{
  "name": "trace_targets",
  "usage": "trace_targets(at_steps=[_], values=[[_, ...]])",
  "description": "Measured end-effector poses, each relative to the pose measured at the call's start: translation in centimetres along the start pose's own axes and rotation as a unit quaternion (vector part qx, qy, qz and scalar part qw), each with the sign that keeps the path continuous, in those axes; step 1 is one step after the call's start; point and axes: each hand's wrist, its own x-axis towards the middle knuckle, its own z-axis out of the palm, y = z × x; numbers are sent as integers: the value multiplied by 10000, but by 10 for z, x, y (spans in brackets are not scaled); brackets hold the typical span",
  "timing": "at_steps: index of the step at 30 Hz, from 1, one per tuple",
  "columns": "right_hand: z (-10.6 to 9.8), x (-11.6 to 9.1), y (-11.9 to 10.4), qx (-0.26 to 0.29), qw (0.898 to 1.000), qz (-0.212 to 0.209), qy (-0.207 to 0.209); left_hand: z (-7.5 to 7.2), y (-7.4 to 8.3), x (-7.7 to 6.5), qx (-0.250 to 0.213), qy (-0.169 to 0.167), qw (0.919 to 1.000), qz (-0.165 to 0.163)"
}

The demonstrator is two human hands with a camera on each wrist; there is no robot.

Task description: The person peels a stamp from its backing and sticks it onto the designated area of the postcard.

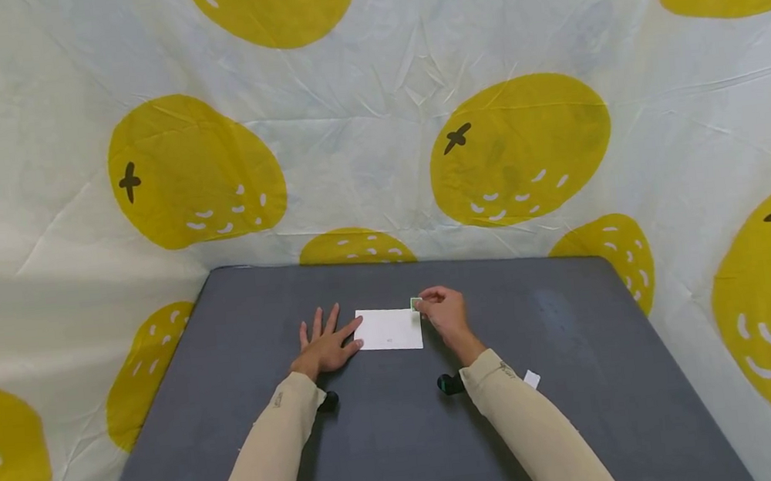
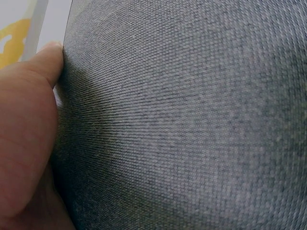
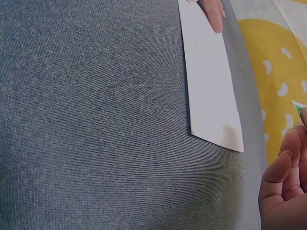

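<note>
A white card (image 1: 387, 329) lies flat on the dark grey table, a small faint mark near its lower edge. My left hand (image 1: 326, 348) rests beside it with fingers spread, thumb and index finger touching the card's left edge. In the left wrist view the thumb (image 2: 48, 62) presses on that edge. My right hand (image 1: 447, 316) pinches a small green-and-white stamp (image 1: 415, 301) at the card's top right corner. In the right wrist view only a tip of the stamp (image 3: 299, 106) shows, above the card's plane; whether it touches the card I cannot tell.
A small white paper piece (image 1: 531, 379) lies by the right forearm, partly hidden by the sleeve. Dark wrist-worn cameras (image 1: 450, 384) sit under both wrists. Behind the grey table (image 1: 377, 443) hangs a white cloth (image 1: 363, 150) with yellow fruit prints.
</note>
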Motion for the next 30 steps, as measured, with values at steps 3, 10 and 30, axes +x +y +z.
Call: trace_targets(at_steps=[3, 10, 30], values=[[1, 2, 2, -20, 10000, -37, -7, 2, -2, 3, -42, 10, 10000, -1], [1, 8, 7, -151, 9999, -11, 1, 1, 0, 1, -86, 104, 9999, 55], [4, 19, 20, -1154, 9931, 182, -21, 3, 0, 6, -1, -8, 10000, -67]])
